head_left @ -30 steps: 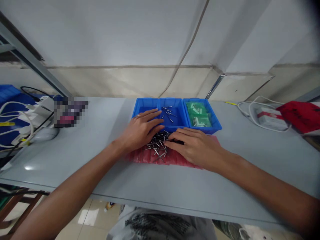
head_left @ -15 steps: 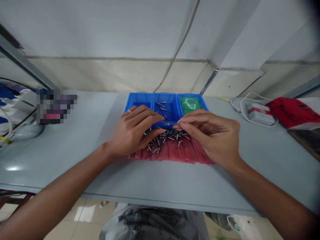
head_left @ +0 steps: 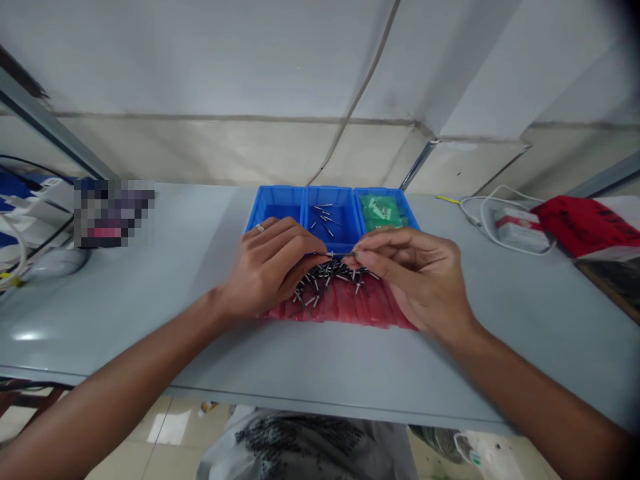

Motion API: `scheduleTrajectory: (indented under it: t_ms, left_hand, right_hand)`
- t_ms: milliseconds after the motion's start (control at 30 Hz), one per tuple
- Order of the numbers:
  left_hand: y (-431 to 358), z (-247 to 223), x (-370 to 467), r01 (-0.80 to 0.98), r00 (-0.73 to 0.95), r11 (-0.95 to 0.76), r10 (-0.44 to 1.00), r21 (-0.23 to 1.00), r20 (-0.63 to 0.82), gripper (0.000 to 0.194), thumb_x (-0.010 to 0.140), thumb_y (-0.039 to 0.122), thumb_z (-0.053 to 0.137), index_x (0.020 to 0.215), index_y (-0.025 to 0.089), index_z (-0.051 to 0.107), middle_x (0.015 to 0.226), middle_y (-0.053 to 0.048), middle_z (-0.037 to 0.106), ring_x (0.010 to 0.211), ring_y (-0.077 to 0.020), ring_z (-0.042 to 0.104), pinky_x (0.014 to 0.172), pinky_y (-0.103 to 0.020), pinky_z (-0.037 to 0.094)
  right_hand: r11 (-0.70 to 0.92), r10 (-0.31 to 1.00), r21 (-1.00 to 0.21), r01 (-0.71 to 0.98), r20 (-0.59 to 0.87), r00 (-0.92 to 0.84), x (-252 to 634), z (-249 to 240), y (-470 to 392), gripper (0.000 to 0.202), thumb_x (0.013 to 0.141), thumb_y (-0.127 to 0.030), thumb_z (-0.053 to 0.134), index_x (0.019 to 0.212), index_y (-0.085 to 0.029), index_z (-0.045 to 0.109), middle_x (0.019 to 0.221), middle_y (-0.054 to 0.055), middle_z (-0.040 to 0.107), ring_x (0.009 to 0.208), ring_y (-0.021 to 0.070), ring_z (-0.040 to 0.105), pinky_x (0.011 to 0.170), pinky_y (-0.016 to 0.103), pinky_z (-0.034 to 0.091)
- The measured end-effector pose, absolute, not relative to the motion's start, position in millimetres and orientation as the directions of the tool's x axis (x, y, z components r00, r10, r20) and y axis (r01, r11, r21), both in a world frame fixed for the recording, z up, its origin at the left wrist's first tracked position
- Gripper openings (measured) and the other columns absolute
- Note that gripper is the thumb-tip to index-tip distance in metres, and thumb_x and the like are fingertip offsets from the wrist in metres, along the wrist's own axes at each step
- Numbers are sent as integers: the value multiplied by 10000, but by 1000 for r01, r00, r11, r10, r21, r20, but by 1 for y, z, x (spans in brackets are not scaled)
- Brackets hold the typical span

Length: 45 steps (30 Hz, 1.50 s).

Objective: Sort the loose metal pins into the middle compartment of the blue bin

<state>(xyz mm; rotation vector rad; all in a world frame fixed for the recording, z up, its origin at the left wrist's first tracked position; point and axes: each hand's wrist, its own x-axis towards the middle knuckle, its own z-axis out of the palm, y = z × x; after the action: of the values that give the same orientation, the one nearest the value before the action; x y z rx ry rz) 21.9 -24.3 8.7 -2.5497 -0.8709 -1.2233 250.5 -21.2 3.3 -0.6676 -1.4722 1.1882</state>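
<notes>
Along the counter's (head_left: 280,360) back edge, a left bin (head_left: 283,199), a middle bin (head_left: 345,233) and a right bin (head_left: 410,215) are standing side by side, the middle holding loose pins (head_left: 326,217), the right holding packets (head_left: 383,211). Before them, piled pins (head_left: 327,272) are lying on plastic bags (head_left: 345,305).

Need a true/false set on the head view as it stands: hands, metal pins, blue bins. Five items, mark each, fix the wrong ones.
1. A thin metal pin spans the gap between the left hand and right hand. True.
2. The ring is on the right hand. False: it's on the left.
3. The middle bin holds loose pins. True.
4. The green packets are in the leftmost bin. False: rightmost.
5. The pin pile rests on red plastic. True.
</notes>
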Motion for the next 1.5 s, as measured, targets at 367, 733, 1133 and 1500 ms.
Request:
scheduleTrajectory:
  t_ms: [367, 733, 1133, 1500]
  left_hand:
    - [-22, 12, 14, 693, 380, -707, 521, 137, 764, 191, 966, 228, 563, 1126, 136, 612, 1028, -92, 711, 930, -205, 646, 833, -355, 528]
    - [-5, -11, 8, 731, 569, -680, 648, 48, 506, 323, 1005, 275, 539, 1285, 135, 620, 1490, -168, 523, 1438, -302, 462, 1160, -499, 483]
    - [-2, -15, 7, 675, 604, -737, 575, 28, 552, 226, 996, 197, 548, 1152, 110, 685, 1345, -159, 654, 1363, -295, 558, 1108, -476, 546]
    - [-19, 0, 17, 602, 580, -797, 480, 51, 659, 245, 924, 266, 681, 1148, 175, 642, 1093, -53, 740, 1039, -205, 672, 898, -363, 561]
  right_hand:
    - [396, 896, -909, -131, 414, -160, 254, 4, -13, 271, 902, -168, 715, 1139, -299, 735, 1168, 21, 743, 1051, 227, 744, 937, 420, 634]
    - [902, 373, 63, 426, 379, -847, 271, -3, -5, 306, 946, -68, 581, 1202, -159, 723, 1105, 100, 746, 986, 257, 703, 839, 420, 624]
    - [900, 359, 19, 436, 534, -766, 272, -9, -2, 198, 972, -103, 574, 1072, -159, 736, 998, 87, 723, 921, 210, 644, 767, 362, 579]
    - [589, 784, -800, 113, 532, -320, 256, 12, -20, 177, 915, -109, 681, 993, -246, 763, 959, 14, 714, 815, 138, 742, 761, 293, 637]
